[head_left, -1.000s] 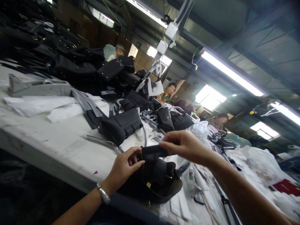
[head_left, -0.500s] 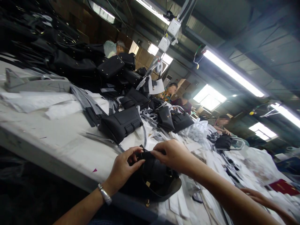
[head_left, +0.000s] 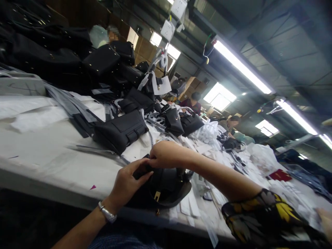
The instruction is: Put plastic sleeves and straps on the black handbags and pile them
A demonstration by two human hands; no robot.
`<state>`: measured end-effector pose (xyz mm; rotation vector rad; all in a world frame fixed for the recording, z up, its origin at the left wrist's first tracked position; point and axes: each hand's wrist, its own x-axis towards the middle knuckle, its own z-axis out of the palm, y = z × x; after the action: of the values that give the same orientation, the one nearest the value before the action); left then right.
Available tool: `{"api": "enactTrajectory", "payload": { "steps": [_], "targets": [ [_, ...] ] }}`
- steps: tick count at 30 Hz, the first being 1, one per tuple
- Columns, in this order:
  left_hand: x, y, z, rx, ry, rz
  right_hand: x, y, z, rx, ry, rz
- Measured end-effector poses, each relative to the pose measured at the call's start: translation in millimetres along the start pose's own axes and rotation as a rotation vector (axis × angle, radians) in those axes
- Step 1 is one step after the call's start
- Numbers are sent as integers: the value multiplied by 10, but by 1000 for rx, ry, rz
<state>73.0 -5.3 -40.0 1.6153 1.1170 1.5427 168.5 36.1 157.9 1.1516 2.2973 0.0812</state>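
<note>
A black leather handbag [head_left: 169,199] with gold-coloured hardware leans open at the table's front edge. My left hand [head_left: 131,181], with a silver bracelet at its wrist, pinches the bag's upper left part between thumb and fingers. Right against those fingertips, my right hand [head_left: 166,154] is closed on the same spot. Its arm, in a dark sleeve with yellow leaf print, reaches across from the right. Exactly which piece the fingertips grip, rim or strap, is hidden. Just behind lies another black handbag [head_left: 120,131] on its side.
Black bags [head_left: 101,60] with gold studs are heaped at the back left. White paper strips [head_left: 189,204] and clear plastic [head_left: 261,155] cover the right of the white table [head_left: 54,152]. Co-workers [head_left: 193,102] sit farther back. Part of another person's hand [head_left: 325,219] shows at the right edge.
The view has swung to the right, so everything stands farther left. My right hand has come closer to my left fingertips. The other person's hand at right has mostly left view.
</note>
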Motion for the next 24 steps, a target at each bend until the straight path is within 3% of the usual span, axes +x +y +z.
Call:
{"api": "enactTrajectory", "payload": {
  "steps": [7,14,24],
  "targets": [
    [70,-26,-33,111,6,75,-27,23,90,1,54,113],
    [165,-70,-122,161,-113,196,-51,198,215,69,41,63],
    [103,-124,-16,100,-5,234,70,154,376,10,83,34]
  ]
}}
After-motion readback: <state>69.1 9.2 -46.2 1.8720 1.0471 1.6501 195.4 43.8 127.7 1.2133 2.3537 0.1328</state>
